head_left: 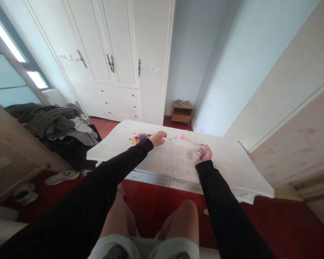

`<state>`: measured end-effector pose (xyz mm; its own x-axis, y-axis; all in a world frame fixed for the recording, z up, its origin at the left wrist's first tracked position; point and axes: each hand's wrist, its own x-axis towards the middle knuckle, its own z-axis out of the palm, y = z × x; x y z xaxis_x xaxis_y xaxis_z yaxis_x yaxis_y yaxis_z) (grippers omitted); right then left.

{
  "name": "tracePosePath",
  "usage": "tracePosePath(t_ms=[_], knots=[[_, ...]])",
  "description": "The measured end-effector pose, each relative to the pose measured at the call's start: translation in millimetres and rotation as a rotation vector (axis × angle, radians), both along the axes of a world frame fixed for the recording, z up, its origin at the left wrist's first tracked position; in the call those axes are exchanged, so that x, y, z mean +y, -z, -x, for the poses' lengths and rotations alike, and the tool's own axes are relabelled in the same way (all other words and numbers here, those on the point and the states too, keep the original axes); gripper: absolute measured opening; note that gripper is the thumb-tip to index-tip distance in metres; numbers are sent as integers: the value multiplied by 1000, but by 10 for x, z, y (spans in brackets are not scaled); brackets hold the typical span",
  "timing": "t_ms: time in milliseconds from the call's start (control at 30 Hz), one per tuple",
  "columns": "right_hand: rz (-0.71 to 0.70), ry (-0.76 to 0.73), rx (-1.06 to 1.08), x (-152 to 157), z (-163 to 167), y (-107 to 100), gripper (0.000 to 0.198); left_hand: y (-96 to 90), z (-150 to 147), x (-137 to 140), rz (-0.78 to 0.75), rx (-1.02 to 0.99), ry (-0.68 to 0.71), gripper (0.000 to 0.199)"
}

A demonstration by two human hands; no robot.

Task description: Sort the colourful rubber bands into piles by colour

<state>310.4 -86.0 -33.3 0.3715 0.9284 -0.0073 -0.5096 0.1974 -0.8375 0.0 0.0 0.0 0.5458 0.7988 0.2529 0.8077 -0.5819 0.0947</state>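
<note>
On the white table (pixel 175 158) lies a heap of small, many-coloured pieces (pixel 139 137), too small for me to make out their kind. My left hand (pixel 157 138) is just right of the heap, fingers bent and apart, with nothing visible in them. A few loose blue and yellow bits (pixel 175 138) lie beyond its fingertips. Farther right sits a small pink striped round thing (pixel 181 136). My right hand (pixel 206 154) is closed around a clear plastic container (pixel 198 153), whose exact shape is blurred and partly hidden by the fingers.
A white wardrobe (pixel 124 43) stands beyond the table, with a small wooden cabinet (pixel 181 112) right of it. Clothes (pixel 56 122) are heaped at the left, and shoes (pixel 62 177) lie on the red floor. A wall flanks the table's right side.
</note>
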Motion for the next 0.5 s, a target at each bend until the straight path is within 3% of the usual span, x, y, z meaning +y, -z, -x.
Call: tracePosePath(t_ms=[100, 233, 367, 500], knots=[[-2, 12, -16, 2, -4, 10, 25, 70, -378, 144, 42, -29, 37, 45], [-7, 23, -37, 8, -5, 23, 23, 129, -684, 288, 97, -29, 64, 48], [-18, 23, -53, 26, -9, 34, 23, 143, -739, 385, 112, -27, 98, 32], [-28, 11, -60, 44, -15, 59, 23, 114, -612, 443, 97, -33, 111, 24]])
